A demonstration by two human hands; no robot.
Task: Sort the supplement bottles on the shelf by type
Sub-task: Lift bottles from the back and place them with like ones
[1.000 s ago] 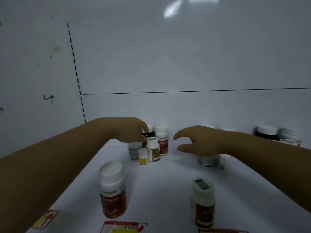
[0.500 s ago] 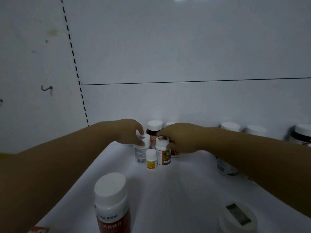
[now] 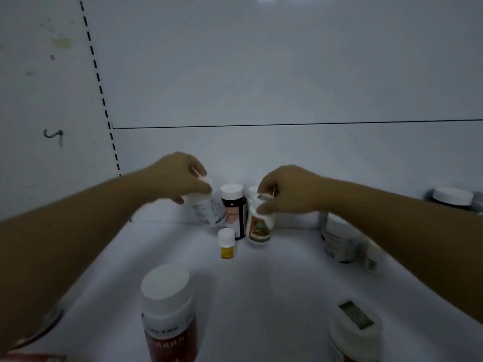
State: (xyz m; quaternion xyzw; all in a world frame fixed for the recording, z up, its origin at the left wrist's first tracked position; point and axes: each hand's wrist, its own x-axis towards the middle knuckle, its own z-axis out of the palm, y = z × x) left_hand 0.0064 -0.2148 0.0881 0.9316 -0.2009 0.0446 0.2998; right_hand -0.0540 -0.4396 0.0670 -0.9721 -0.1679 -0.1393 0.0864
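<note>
My left hand (image 3: 180, 180) grips a white bottle with blue print (image 3: 210, 211) by its cap, and the bottle is tilted and lifted off the shelf. My right hand (image 3: 287, 190) holds a white bottle with an orange label (image 3: 258, 227) at its top, slightly raised. Between them stands a dark bottle with a white cap (image 3: 233, 205). A tiny yellow-labelled bottle (image 3: 226, 243) stands in front of it. Another white cap (image 3: 252, 190) shows behind my right hand.
A tall red-labelled bottle (image 3: 168, 313) stands near left, a white-capped bottle (image 3: 355, 333) near right. A white jar (image 3: 338, 241) sits partly under my right forearm. A dark jar (image 3: 452, 197) is at far right. The white back wall (image 3: 261, 87) stands close behind.
Both hands have closed on bottles and raised them from the shelf; the left one tilted the blue-print bottle. The camera has moved closer.
</note>
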